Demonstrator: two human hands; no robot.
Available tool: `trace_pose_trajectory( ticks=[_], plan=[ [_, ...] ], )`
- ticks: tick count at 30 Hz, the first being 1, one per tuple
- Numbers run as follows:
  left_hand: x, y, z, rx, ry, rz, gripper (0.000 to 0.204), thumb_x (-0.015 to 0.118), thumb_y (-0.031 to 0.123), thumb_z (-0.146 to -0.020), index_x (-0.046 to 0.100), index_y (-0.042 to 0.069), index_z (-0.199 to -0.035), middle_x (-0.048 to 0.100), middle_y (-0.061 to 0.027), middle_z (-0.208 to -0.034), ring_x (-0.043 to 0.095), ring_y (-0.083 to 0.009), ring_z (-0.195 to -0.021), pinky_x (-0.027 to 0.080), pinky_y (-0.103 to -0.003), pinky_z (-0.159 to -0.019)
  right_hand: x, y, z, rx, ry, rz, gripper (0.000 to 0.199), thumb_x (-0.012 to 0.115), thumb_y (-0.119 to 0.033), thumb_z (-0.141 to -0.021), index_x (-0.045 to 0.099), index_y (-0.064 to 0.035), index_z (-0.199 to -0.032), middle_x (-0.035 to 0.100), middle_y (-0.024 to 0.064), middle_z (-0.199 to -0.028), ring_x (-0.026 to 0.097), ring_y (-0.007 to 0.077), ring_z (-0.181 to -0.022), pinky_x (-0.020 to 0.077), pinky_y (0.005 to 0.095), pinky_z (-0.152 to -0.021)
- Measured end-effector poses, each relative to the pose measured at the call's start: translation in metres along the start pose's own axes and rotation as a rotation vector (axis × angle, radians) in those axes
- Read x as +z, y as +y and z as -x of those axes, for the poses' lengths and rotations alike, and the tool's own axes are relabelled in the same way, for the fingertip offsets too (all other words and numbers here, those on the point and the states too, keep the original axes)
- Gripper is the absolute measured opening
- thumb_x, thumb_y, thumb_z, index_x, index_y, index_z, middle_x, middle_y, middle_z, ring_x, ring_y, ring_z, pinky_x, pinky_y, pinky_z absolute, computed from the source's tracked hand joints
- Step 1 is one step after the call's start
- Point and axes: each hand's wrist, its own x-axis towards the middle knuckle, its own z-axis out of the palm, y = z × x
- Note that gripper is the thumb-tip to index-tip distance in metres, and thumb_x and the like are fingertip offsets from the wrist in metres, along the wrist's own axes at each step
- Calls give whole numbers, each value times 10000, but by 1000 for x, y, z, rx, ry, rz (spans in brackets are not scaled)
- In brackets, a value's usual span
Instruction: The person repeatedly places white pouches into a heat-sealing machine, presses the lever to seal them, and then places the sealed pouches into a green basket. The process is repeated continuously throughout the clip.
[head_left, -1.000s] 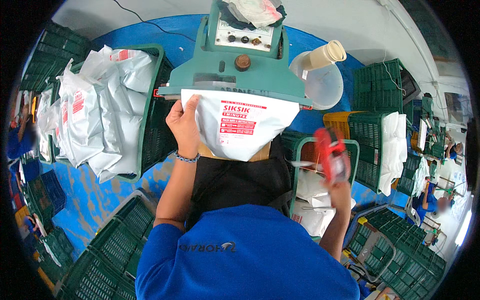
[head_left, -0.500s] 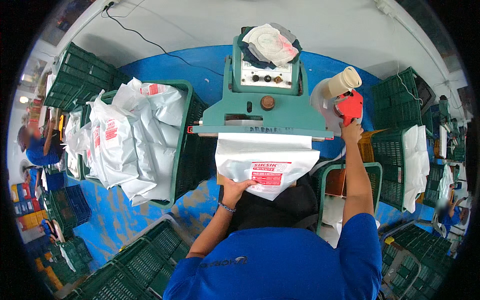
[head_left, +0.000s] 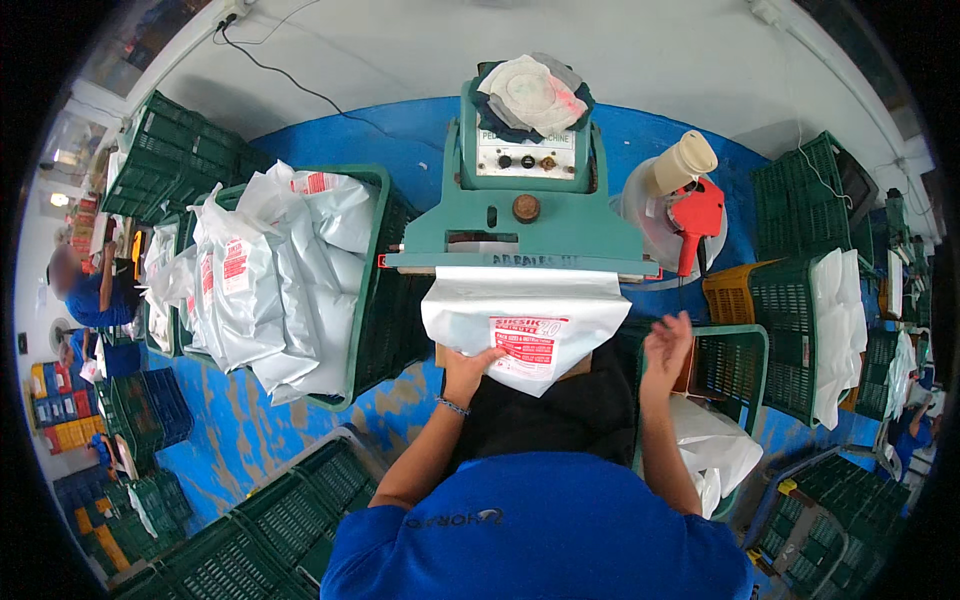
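Observation:
A white plastic pouch [head_left: 590, 305] with a red printed panel hangs with its top edge at the jaw of the green sealing machine [head_left: 420, 240]. Fingers under it and thumb on its front, my left hand [head_left: 466, 375] grips the pouch's lower left. My right hand [head_left: 667, 345] is raised to the right of the pouch, fingers apart, with nothing in it. Beyond that hand, a red gun-shaped tool [head_left: 698, 215] lies on a round pale surface [head_left: 655, 262] beside a cream cup [head_left: 688, 160].
At the left, a green crate [head_left: 365, 300] is heaped with filled white pouches [head_left: 270, 290]. By my right forearm stands another green crate [head_left: 752, 385] holding white pouches [head_left: 708, 445]. Folded cloths [head_left: 535, 95] top the machine. More crates [head_left: 290, 500] stand around, and co-workers [head_left: 90, 285] are at the far left and right.
My right hand has let go of the red tool and drawn back toward me. My left hand keeps its hold on the pouch.

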Motion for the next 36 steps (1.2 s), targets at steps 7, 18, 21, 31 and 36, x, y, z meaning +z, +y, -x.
trace_pose_trajectory(
  ticks=[7,18,21,31,36],
  plan=[
    [5,2,-3,12,0,22,561,814,-35,-609,542,-32,-1099,621,-109,-1027,612,-197,-937,523,-325,-806,65,1,52,72,-436,-299,1096,830,-375,-653,147,11,-1419,350,178,-1371,345,311,-1284,257,409,-1080],
    [6,3,1,40,-43,32,562,841,44,-639,547,-33,-1112,622,-103,-1049,610,-195,-947,511,-326,-819,85,23,63,-26,-384,186,912,850,-339,-593,381,31,-1282,418,203,-1220,372,360,-1132,292,443,-996],
    [6,-1,0,125,-26,5,569,838,45,-643,542,-33,-1122,624,-99,-1044,610,-195,-946,511,-325,-816,86,20,61,33,-382,165,917,854,-329,-585,381,36,-1280,420,206,-1211,375,359,-1124,293,439,-996],
    [-1,-13,1,119,-80,25,518,797,-2,-668,541,-31,-1118,627,-104,-1038,618,-193,-922,513,-319,-814,79,18,64,-100,-382,293,855,845,-329,-620,409,25,-1265,429,197,-1214,377,333,-1136,292,428,-1008],
    [1,-10,1,142,-99,-42,528,723,-19,-700,493,-40,-1175,609,-116,-1069,617,-201,-924,512,-322,-817,79,15,66,-144,-339,257,835,840,-327,-614,433,14,-1259,448,186,-1215,377,339,-1149,315,430,-997]
  ],
)
